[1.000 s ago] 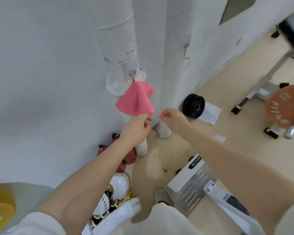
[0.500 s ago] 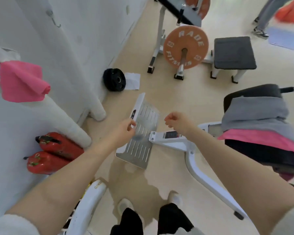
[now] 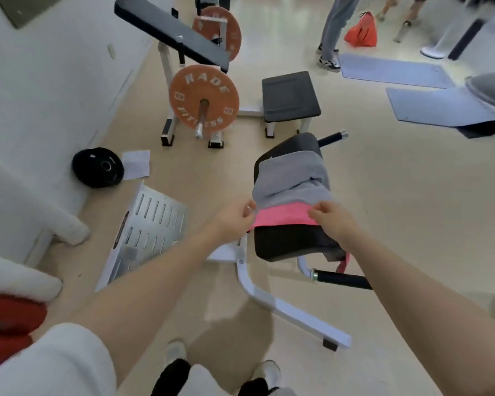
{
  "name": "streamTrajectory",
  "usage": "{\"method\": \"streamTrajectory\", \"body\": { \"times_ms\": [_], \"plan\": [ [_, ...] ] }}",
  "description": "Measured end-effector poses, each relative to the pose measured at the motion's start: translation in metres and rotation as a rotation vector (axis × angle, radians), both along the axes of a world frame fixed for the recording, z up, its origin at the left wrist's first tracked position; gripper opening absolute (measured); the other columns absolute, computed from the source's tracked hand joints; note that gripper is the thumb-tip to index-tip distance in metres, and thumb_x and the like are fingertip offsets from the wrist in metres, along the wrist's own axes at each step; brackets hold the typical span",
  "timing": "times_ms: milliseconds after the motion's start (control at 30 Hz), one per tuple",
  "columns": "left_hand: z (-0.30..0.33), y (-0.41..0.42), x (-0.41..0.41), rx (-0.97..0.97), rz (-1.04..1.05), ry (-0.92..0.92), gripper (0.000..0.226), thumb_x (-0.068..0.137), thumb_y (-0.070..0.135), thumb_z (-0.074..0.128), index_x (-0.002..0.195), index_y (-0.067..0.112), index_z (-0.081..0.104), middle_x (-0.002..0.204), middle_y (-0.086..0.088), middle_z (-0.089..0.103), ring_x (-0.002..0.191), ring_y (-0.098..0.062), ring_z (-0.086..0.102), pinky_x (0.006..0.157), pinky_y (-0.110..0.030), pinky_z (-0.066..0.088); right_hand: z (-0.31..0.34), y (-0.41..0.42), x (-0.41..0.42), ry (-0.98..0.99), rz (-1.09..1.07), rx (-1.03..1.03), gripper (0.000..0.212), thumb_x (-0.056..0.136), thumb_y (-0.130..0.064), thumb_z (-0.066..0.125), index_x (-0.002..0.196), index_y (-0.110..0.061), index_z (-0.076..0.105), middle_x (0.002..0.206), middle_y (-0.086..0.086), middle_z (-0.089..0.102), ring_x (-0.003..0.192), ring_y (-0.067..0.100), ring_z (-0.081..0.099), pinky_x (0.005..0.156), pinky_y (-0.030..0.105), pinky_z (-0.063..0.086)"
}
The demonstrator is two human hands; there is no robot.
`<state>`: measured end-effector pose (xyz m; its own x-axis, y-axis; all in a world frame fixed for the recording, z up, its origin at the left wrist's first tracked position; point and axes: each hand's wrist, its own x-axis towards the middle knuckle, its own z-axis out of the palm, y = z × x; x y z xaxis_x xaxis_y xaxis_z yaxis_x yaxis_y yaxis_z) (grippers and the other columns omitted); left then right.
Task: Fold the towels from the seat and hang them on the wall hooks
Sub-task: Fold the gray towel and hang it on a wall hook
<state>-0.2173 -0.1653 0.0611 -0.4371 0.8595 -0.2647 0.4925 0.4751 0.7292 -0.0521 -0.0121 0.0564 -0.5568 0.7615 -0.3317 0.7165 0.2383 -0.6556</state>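
Observation:
A grey towel lies crumpled on top of a pink towel, both on the black padded seat of a white-framed machine. My left hand pinches the near left corner of the grey towel where it meets the pink one. My right hand pinches the near right corner at the same edge. A pink end hangs below the seat on the right. No wall hook shows in this view.
A slotted metal footplate and the machine's white floor bar lie by my feet. A black weight plate leans at the white wall. Beyond stand an orange-plated rack, a black stool, floor mats and a person's legs.
I have turned away from the wall, where a pink towel hangs on a hook, toward the seat. Both hands moved from mid-air to the near edge of the towel pile.

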Motion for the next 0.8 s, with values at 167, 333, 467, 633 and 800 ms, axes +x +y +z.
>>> {"method": "streamTrajectory", "body": {
  "times_ms": [167,333,467,633,800],
  "plan": [
    [-0.015,0.057,0.022,-0.001,-0.055,0.075,0.027,0.091,0.014,0.046,0.117,0.010,0.053,0.091,0.001,0.056,0.070,-0.011,0.051,0.066,-0.021,0.040,-0.004,0.041,0.039,-0.017,-0.010,0.024,0.031,0.095,-0.019,0.041,0.115,-0.014,0.064,0.122,0.004,0.062,0.114,0.024,0.054,0.097,0.033,0.040],
    [-0.044,0.115,0.039,-0.006,-0.090,0.013,0.048,0.093,0.015,0.044,0.140,0.020,0.035,0.114,0.001,0.056,0.083,-0.014,0.052,0.077,-0.027,0.043,-0.026,0.080,0.046,-0.122,0.009,0.051,0.033,0.097,-0.013,0.038,0.121,-0.004,0.059,0.132,0.014,0.055,0.121,0.029,0.049,0.098,0.030,0.036],
    [-0.075,0.161,0.045,-0.022,-0.073,-0.092,0.063,0.093,0.009,0.042,0.147,0.030,0.018,0.103,0.004,0.053,0.077,-0.011,0.047,0.066,-0.016,0.041,-0.052,0.118,0.032,-0.232,0.105,0.072,0.035,0.096,-0.011,0.039,0.128,-0.007,0.053,0.136,0.014,0.051,0.123,0.030,0.047,0.097,0.029,0.035],
    [-0.105,0.203,0.048,-0.176,-0.083,-0.219,0.055,0.097,0.009,0.035,0.148,0.022,0.018,0.120,-0.001,0.054,0.098,-0.016,0.055,0.084,-0.017,0.044,-0.092,0.164,0.007,-0.459,0.450,0.202,0.045,0.090,-0.030,0.052,0.130,-0.013,0.042,0.134,0.009,0.047,0.117,0.031,0.049,0.087,0.038,0.044],
    [-0.116,0.222,0.047,-0.252,-0.030,-0.179,0.048,0.096,0.010,0.036,0.143,0.018,0.033,0.143,-0.006,0.041,0.130,-0.021,0.042,0.110,-0.030,0.032,-0.112,0.187,0.003,-0.385,0.514,0.119,0.060,0.073,-0.039,0.073,0.114,-0.010,0.040,0.116,0.006,0.039,0.088,0.026,0.047,0.069,0.036,0.043]
  ]
}}
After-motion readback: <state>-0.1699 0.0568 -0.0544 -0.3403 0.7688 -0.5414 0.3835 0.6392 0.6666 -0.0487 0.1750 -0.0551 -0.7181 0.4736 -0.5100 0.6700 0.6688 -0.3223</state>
